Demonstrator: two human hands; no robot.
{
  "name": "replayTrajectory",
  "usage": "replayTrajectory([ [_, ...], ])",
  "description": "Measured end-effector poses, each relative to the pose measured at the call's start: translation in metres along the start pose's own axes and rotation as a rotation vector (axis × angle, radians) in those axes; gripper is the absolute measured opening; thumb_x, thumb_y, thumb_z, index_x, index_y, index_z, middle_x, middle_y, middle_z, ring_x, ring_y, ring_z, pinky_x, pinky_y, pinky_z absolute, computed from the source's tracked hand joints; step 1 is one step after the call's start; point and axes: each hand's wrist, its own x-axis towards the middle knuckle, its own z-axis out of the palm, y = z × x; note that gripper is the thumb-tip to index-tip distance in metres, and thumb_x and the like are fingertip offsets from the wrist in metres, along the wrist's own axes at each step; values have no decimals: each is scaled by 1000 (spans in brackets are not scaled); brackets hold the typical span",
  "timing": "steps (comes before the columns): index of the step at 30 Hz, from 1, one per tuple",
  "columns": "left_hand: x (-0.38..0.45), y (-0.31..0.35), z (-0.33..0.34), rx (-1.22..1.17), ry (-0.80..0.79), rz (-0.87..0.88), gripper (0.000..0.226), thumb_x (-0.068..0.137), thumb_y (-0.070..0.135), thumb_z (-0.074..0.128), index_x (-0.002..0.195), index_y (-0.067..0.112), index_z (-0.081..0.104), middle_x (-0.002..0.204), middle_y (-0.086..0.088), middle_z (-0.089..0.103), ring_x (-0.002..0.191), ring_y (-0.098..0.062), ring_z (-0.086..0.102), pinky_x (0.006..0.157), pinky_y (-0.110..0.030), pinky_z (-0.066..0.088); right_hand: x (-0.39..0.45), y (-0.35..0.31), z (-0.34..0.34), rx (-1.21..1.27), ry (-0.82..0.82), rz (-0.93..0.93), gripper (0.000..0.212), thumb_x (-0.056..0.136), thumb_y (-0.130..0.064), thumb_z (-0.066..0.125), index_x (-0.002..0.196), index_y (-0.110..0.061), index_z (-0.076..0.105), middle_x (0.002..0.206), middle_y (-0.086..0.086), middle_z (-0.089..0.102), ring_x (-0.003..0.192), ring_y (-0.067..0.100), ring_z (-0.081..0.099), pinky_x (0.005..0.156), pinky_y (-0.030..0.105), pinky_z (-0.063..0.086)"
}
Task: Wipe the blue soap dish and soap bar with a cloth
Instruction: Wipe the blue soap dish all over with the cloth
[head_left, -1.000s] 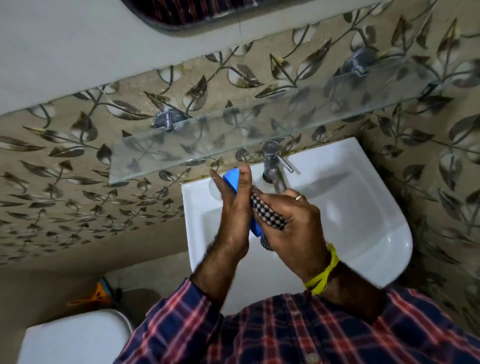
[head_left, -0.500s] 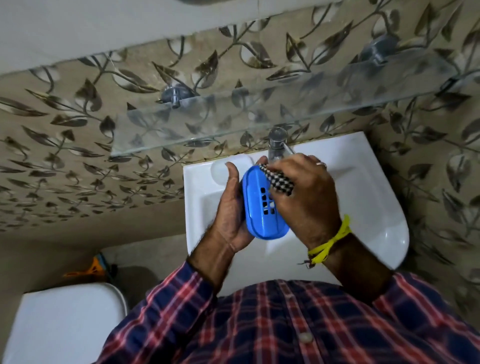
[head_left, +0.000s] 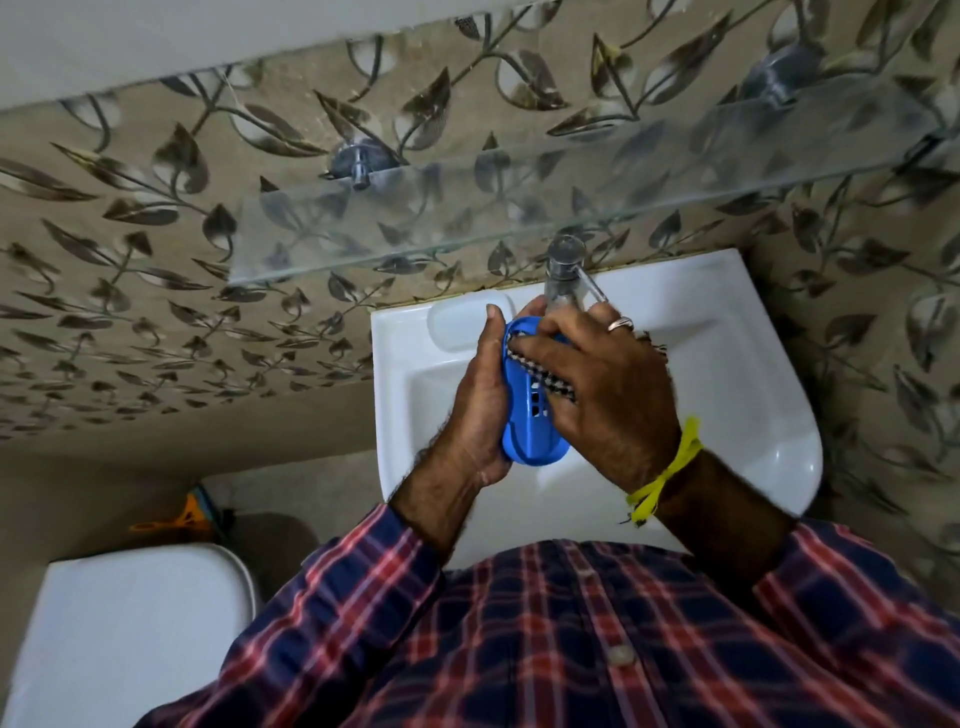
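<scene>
My left hand (head_left: 475, 400) grips the blue soap dish (head_left: 527, 431) from its left side, holding it on edge above the white sink (head_left: 727, 395). The dish's slotted face points right. My right hand (head_left: 608, 395) holds a black-and-white checkered cloth (head_left: 545, 376) and presses it against the dish's upper face, fingers curled over the top rim. The soap bar is not visible.
A chrome tap (head_left: 563, 273) stands just behind my right fingers. A glass shelf (head_left: 467, 208) juts from the leaf-patterned wall above the sink. A white toilet tank lid (head_left: 135, 623) sits at lower left, with an orange object (head_left: 187, 514) on the floor behind it.
The dish turned from edge-on to showing its slotted face. My right hand and cloth slid from the dish's middle up over its top rim.
</scene>
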Motion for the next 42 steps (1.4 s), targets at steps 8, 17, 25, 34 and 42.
replayTrajectory([
  [8, 3, 1, -4, -16, -30, 15, 60, 101, 65, 29, 141, 29, 56, 114, -5, 75, 100, -21, 73, 80, -35, 61, -18, -6, 4, 41, 17, -58, 40, 71, -1, 60, 107, -14, 73, 101, 8, 68, 81, 33, 60, 64, 37, 50],
  [17, 6, 0, -6, 1, -53, 10, 65, 99, 68, 28, 141, 27, 57, 106, -7, 76, 90, -21, 74, 74, -34, 62, -22, -2, 3, 38, 35, -71, 36, 73, -1, 60, 102, -15, 75, 98, 7, 69, 82, 31, 59, 64, 34, 49],
  [25, 12, 27, -1, 35, -34, 30, 75, 85, 83, 38, 102, 23, 79, 86, -15, 70, 69, -25, 67, 66, -33, 55, -33, -3, 0, 71, -22, -156, 30, 73, 1, 72, 98, -16, 76, 95, 6, 69, 82, 29, 61, 60, 27, 47],
  [34, 17, 32, 7, -24, 24, -18, 73, 87, 75, 47, 90, 9, 79, 87, -18, 69, 68, -27, 66, 65, -34, 55, -29, 10, -4, 60, 35, -164, 29, 75, 1, 72, 96, -17, 77, 93, 3, 70, 77, 27, 58, 59, 30, 49],
  [42, 12, 37, 6, -35, -4, -35, 75, 89, 74, 42, 102, 8, 75, 91, -17, 69, 75, -27, 68, 70, -36, 57, -22, 15, -7, 45, 98, -154, 29, 81, 1, 59, 95, -16, 78, 93, 4, 72, 78, 30, 60, 59, 35, 52],
])
